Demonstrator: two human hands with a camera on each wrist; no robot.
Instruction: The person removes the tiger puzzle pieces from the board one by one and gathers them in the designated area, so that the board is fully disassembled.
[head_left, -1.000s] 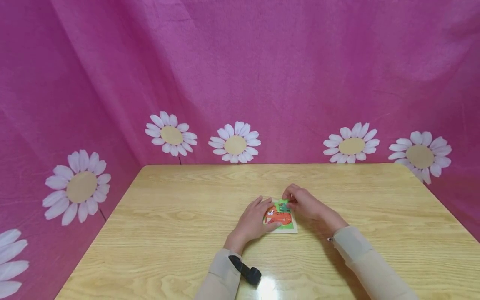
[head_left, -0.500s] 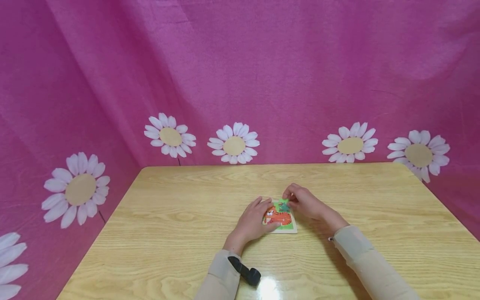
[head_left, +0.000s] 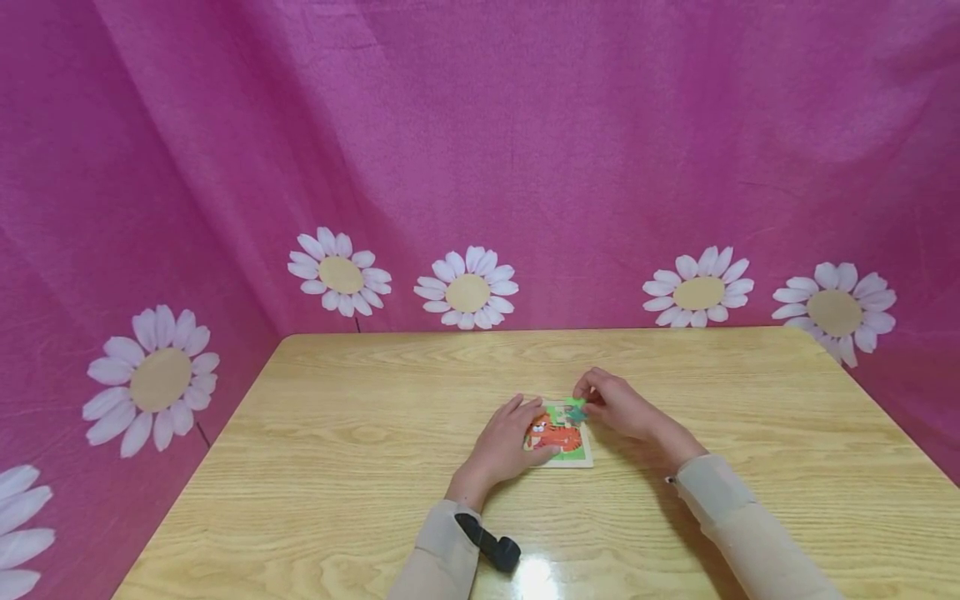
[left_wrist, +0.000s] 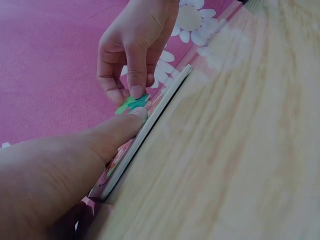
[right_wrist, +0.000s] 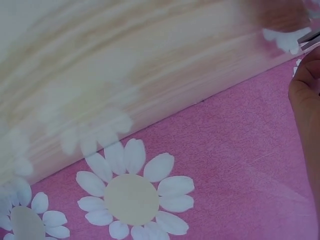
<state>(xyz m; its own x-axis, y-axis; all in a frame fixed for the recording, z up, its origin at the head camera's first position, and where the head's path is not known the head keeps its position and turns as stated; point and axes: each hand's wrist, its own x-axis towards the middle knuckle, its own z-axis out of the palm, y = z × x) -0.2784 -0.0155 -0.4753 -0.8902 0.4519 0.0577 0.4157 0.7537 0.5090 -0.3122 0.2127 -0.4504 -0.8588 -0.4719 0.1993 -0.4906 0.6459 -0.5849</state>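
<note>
A small jigsaw puzzle of an orange tiger on green lies in a pale tray [head_left: 576, 464] on the table. My left hand [head_left: 504, 443] rests over its left side, fingers stretched toward the far edge. In the left wrist view, the left thumb [left_wrist: 131, 120] presses on the picture beside the raised rim. At the upper right corner, my right hand [head_left: 617, 408] pinches a green and teal puzzle piece [head_left: 576, 410] between thumb and fingers. The piece sits tilted over the corner, and bare tray shows beside it. Only the edge of the right hand [right_wrist: 306, 95] shows in the right wrist view.
The wood-grain table [head_left: 360, 467] reaches back to a magenta curtain [head_left: 480, 150] printed with white daisies. A black strap [head_left: 489, 542] with a round end sits on the left sleeve. Glare marks the table's near side.
My right hand has shifted slightly right with the puzzle piece, pulling it away from its neighbours and baring tray to its left. The left hand has stayed in place.
</note>
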